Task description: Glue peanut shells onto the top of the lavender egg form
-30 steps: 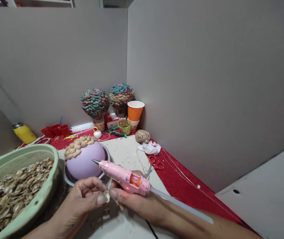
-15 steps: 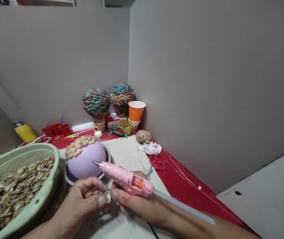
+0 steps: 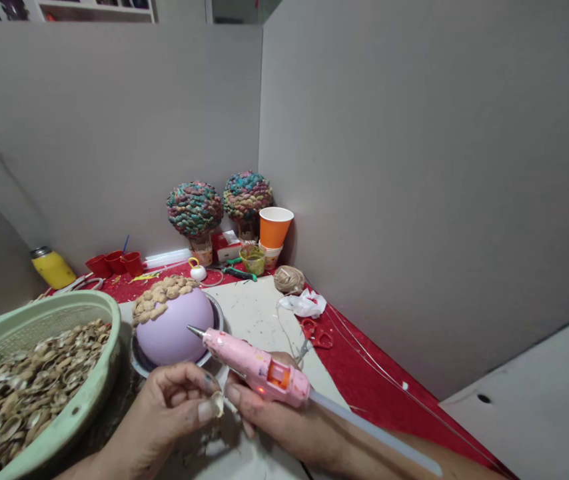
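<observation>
Between thumb and fingertips my left hand pinches a small pale shell piece. My right hand is wrapped round a pink glue gun, its metal tip pointing left near a lilac ball; the right fingertips come close to the shell. A clear glue stick sticks out of the gun's back over the right forearm. Peanut-like shells cover the ball's upper left, and the ball sits in a metal bowl.
A green basket of shells stands at the left. Behind are red cups, two colourful ball-topped ornaments, an orange cup, green-handled pliers, twine, tissue and red-handled scissors. Grey partitions rise behind and at the right.
The whole view has shifted slightly, with everything a little lower and to the right. Both hands keep their holds, with the shell and glue gun in nearly the same positions.
</observation>
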{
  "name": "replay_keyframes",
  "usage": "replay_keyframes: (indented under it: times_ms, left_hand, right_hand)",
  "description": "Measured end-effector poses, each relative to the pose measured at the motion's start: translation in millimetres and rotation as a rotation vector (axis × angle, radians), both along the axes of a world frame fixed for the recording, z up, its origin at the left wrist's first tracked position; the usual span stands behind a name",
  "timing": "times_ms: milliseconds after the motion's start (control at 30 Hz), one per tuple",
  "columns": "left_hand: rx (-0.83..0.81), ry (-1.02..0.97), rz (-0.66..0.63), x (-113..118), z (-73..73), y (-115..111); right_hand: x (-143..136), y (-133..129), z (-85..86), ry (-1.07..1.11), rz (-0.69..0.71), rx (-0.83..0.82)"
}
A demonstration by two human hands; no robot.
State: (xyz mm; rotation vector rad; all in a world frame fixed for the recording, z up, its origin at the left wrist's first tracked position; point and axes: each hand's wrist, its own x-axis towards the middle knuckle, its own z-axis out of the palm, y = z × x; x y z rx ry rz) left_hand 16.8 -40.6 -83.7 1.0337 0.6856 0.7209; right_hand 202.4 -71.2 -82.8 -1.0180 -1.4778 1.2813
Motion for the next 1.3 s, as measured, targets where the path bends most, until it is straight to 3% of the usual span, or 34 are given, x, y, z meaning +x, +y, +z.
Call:
replay_keyframes:
  times_ms: [200, 467, 600, 833, 1067, 1167, 1300]
  left_hand:
    - [-0.038, -0.061, -0.004, 2, 8.4, -1]
    - [0.041, 0.047, 0.048, -1, -4.0, 5]
    - [0.094, 0.11, 0.08, -1, -3.4, 5]
    - [0.101, 0.064, 0.047, 0, -5.8, 5]
    - [-0.009, -0.113, -0.081, 0, -1.6, -6]
    - [-0.051, -0.135, -0.088, 2, 2.6, -8]
    - [-0.071, -0.043, 0.008, 3, 2.0, -3]
  right_hand:
    - [1, 0, 1.2, -0.008, -0.013, -0.019]
    - [-2, 0, -4.5, 0.049, -0.011, 0.018]
    - [-3, 1, -8.1, 0.053, -0.03, 0.029]
    - [0, -1, -7.5, 0.018, -0.004, 0.12]
    - [0, -1, 1.0, -0.06, 0.053, -0.087]
    - [0, -2, 0.5, -0.02, 0.033, -0.059]
    - [1, -6, -4.4, 0.025, -0.035, 0.042]
